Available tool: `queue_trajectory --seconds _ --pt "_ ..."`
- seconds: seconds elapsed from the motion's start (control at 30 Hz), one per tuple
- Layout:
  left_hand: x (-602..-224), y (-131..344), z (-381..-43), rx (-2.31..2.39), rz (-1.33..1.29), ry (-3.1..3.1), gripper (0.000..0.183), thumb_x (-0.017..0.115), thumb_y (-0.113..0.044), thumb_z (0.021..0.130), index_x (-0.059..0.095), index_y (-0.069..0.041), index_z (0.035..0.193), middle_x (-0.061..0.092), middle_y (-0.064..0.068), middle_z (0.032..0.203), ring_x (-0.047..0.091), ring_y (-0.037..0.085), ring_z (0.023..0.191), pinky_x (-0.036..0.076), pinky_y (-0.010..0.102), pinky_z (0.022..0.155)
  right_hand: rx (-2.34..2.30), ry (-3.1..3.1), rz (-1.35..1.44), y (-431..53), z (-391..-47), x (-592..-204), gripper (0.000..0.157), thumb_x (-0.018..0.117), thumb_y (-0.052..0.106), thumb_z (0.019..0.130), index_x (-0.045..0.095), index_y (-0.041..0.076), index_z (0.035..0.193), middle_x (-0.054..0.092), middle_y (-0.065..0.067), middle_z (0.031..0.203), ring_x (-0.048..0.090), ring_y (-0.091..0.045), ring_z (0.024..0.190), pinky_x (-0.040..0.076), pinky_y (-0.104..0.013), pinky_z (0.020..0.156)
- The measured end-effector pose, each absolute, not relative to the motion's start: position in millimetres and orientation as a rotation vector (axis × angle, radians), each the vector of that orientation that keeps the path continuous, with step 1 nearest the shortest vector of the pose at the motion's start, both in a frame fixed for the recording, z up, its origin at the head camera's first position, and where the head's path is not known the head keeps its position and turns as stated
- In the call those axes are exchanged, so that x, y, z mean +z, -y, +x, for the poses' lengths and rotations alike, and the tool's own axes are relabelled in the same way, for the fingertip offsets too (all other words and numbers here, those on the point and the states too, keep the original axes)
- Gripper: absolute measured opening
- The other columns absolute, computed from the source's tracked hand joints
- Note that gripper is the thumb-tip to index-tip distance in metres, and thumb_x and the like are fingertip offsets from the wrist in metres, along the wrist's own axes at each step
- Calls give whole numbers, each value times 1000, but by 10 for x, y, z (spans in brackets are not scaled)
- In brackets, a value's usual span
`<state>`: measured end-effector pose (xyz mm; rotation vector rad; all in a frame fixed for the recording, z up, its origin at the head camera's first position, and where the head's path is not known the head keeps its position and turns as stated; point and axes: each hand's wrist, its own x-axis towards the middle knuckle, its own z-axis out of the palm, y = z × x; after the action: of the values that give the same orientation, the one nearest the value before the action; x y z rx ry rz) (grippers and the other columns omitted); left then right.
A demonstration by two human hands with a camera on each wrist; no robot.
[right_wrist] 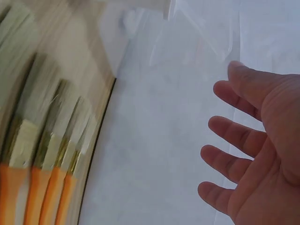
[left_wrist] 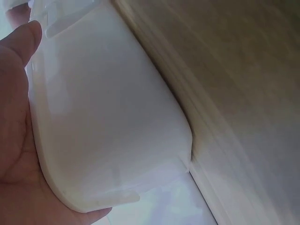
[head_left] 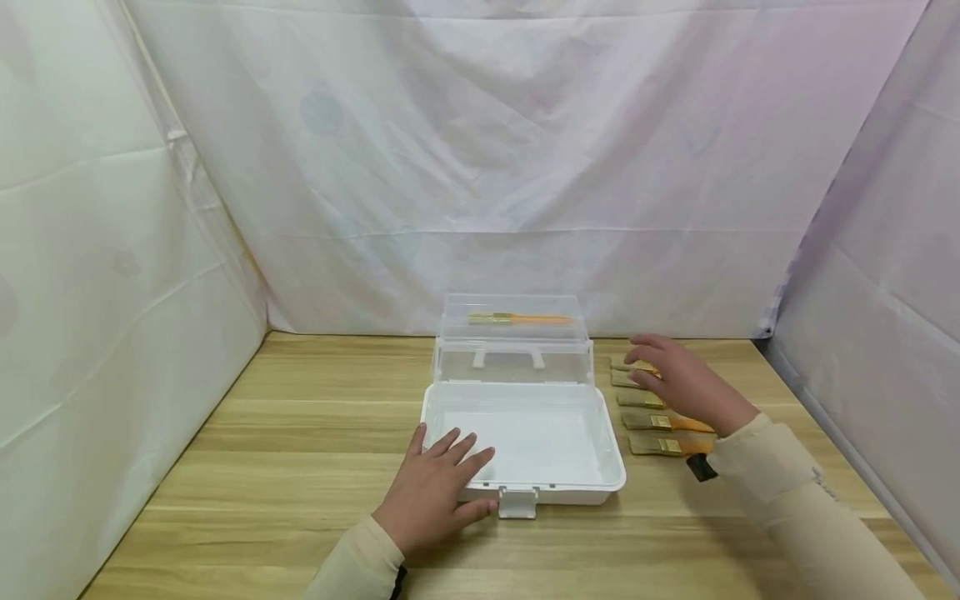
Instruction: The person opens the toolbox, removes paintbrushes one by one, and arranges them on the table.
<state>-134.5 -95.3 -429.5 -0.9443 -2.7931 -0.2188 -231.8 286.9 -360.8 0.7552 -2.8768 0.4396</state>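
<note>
A white plastic box [head_left: 573, 497] stands with its clear lid [head_left: 450, 362] raised at the back. An orange-handled paintbrush [head_left: 536, 318] shows at the lid's upper part. My left hand [head_left: 435, 496] rests on the box's front left corner, fingers spread over the rim and thumb near the latch [head_left: 517, 502]. The left wrist view shows its palm against the box wall [left_wrist: 108, 108]. To the right of the box, several flat paintbrushes [head_left: 663, 422] lie in a row, bristles toward it. Over the far brushes hovers my right hand [head_left: 686, 379], fingers slightly bent and apart, holding nothing.
The box and brushes are on a wood-grain table [head_left: 315, 450]. A pale cloth backdrop [head_left: 510, 150] hangs behind, with cloth side walls [head_left: 97, 275] at left and right. A white handle [head_left: 508, 357] shows through the clear lid.
</note>
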Motion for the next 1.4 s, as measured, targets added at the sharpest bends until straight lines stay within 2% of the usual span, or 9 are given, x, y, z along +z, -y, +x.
queue_trajectory --seconds 0.17,0.4,0.87,1.17,1.4 --pt "-4291 955 -1344 -201 -954 2782 66 39 -68 85 46 -28 136 43 3 140 34 26 132 12 61 104 461 2828 791 -2698 -2443 -3535 22 60 18 90 62 5 108 43 -20 133 38 -39 122 34 -54 95" --pt "-4299 946 -1330 -213 -957 2764 65 40 -68 84 46 -28 136 43 4 140 32 26 133 13 61 103 453 2738 852 -2469 -2595 -3456 24 61 27 90 64 9 106 45 -16 132 41 -35 121 36 -50 96" --pt "-4280 903 -1332 -248 -950 2766 67 46 -69 81 48 -28 135 44 5 139 31 27 133 12 61 103 472 2773 858 -2083 -3016 -3173 19 66 25 86 64 13 100 46 -14 133 40 -30 123 35 -45 98" --pt "-4297 926 -1300 -257 -951 2752 67 47 -68 81 50 -27 134 46 6 137 34 29 131 14 62 102 509 2876 878 -1833 -3294 -3203 18 65 26 86 64 15 100 46 -11 132 40 -28 124 37 -44 97" --pt "-4300 926 -1279 -269 -945 2747 67 48 -68 81 49 -27 134 46 6 137 33 29 132 13 62 103 504 2957 833 -1670 -3535 -3261 18 66 28 86 64 15 99 53 -4 120 45 -22 117 38 -40 96"
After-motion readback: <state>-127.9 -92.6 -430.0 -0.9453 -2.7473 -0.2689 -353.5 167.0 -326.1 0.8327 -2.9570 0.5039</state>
